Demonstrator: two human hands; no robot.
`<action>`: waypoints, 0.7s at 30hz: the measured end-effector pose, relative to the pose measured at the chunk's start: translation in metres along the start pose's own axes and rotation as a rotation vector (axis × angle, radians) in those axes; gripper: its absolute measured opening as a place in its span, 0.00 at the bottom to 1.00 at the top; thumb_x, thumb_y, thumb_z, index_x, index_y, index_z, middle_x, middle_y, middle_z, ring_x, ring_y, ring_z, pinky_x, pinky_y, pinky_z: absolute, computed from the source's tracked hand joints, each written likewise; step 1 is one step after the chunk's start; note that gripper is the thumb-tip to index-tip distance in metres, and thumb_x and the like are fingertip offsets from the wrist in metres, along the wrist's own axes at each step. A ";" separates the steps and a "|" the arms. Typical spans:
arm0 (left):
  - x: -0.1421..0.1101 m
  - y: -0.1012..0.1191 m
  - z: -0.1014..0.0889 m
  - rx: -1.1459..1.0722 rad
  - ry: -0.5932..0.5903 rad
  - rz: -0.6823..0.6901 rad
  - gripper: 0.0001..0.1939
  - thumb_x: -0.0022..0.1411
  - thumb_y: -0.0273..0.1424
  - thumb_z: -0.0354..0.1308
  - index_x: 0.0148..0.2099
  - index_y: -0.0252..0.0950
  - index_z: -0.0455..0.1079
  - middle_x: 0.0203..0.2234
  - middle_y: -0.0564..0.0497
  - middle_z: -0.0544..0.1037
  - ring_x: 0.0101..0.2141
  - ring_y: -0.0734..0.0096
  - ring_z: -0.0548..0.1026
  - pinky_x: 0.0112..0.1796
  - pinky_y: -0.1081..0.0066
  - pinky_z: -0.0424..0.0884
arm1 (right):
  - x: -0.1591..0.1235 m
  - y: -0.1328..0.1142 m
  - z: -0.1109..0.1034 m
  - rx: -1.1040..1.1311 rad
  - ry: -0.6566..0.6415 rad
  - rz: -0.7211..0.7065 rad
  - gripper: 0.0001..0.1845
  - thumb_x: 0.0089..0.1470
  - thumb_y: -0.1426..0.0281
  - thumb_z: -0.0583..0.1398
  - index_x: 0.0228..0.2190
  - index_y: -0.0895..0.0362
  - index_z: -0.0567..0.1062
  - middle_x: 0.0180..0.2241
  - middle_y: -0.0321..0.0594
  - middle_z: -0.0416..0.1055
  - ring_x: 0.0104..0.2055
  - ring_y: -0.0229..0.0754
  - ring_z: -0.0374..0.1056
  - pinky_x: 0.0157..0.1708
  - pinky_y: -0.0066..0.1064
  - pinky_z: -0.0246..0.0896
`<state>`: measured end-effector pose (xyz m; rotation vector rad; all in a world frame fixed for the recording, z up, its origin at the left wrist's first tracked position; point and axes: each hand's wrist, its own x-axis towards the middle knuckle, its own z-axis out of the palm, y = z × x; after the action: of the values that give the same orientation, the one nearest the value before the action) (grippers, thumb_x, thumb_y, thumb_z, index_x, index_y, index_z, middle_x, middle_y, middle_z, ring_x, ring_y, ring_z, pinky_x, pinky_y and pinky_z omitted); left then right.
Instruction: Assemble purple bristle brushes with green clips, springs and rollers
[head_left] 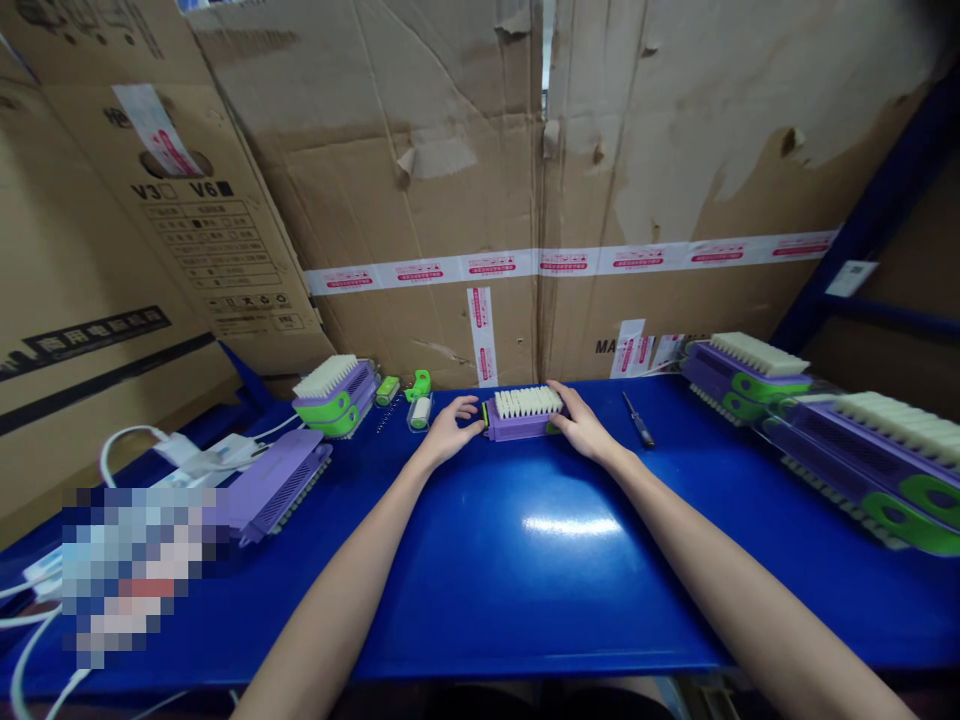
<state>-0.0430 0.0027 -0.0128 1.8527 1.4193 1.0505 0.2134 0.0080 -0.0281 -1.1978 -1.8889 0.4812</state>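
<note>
On the glossy blue table [517,570], our right hand [585,425] grips one end of the purple rectangular block with white bristles [521,428]; our left hand [452,432], fingers loosely curled and parted, is at its other end, contact unclear. A slim screwdriver [639,420] lies to the right.

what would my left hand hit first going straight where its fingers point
Your left hand would likely meet the left end of the purple bristled block; depth is unclear, so its fingertips may already be touching.
</note>
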 end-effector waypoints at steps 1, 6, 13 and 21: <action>0.000 0.000 0.001 0.006 -0.003 0.007 0.24 0.50 0.30 0.60 0.51 0.36 0.66 0.45 0.46 0.74 0.45 0.64 0.72 0.49 0.61 0.66 | 0.000 -0.001 0.000 -0.002 -0.003 0.002 0.32 0.48 0.70 0.53 0.57 0.56 0.57 0.55 0.48 0.59 0.58 0.48 0.55 0.59 0.47 0.45; 0.000 -0.002 0.003 -0.046 -0.047 0.035 0.24 0.50 0.26 0.59 0.52 0.37 0.67 0.48 0.46 0.74 0.48 0.63 0.71 0.51 0.58 0.64 | -0.001 -0.003 -0.001 -0.021 -0.001 0.008 0.32 0.50 0.67 0.53 0.57 0.55 0.56 0.54 0.49 0.60 0.58 0.48 0.56 0.59 0.48 0.45; 0.004 -0.003 0.005 -0.083 -0.022 -0.005 0.18 0.50 0.24 0.58 0.46 0.35 0.70 0.42 0.46 0.77 0.44 0.65 0.74 0.51 0.58 0.65 | -0.001 -0.002 -0.002 -0.027 0.002 0.008 0.32 0.50 0.67 0.54 0.57 0.55 0.56 0.54 0.49 0.60 0.58 0.49 0.56 0.59 0.48 0.46; 0.002 -0.004 0.002 -0.016 -0.107 0.081 0.32 0.47 0.21 0.55 0.56 0.41 0.63 0.54 0.48 0.68 0.55 0.61 0.65 0.56 0.56 0.57 | -0.001 -0.002 -0.002 -0.018 -0.001 -0.013 0.32 0.50 0.66 0.55 0.57 0.54 0.57 0.53 0.49 0.60 0.56 0.49 0.57 0.58 0.48 0.47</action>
<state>-0.0434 0.0057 -0.0171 1.9389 1.2806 0.9834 0.2142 0.0061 -0.0255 -1.1960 -1.9047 0.4593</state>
